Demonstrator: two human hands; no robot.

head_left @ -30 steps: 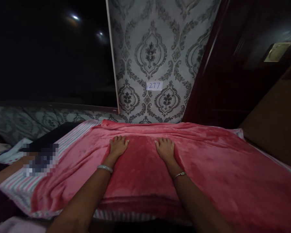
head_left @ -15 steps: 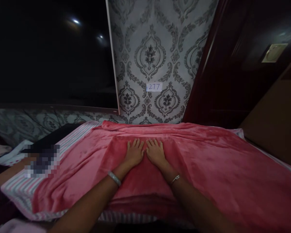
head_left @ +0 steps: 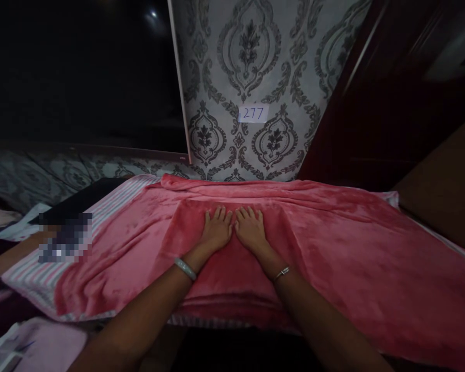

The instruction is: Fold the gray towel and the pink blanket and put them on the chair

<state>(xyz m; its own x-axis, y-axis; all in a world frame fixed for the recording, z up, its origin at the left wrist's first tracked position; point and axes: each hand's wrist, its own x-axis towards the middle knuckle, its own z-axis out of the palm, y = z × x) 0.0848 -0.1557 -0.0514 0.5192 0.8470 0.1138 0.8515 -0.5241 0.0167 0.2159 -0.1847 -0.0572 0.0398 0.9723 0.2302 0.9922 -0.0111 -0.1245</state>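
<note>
A plush red-pink blanket (head_left: 344, 248) is spread wide in front of me, with a darker flat rectangular section in its middle. My left hand (head_left: 218, 227) lies palm down on that section, fingers stretched toward the wall. Beside it, thumbs almost meeting, my right hand (head_left: 250, 226) rests flat in the same way. Neither hand grips the fabric. Along the blanket's far edge runs a thick rolled fold (head_left: 232, 188). Wrinkles gather on the blanket's left part.
Under the blanket a striped cloth (head_left: 34, 284) shows at the left. A dark screen (head_left: 81, 77) hangs on the patterned wall (head_left: 248, 62), near a paper label (head_left: 253, 113) reading 277. A brown panel (head_left: 445, 191) stands at right. Pink cloth (head_left: 50, 341) lies lower left.
The camera view has tilted down and come slightly closer, so the wall and blanket sit differently in the picture. Both hands stay flat at about the same place on the blanket.
</note>
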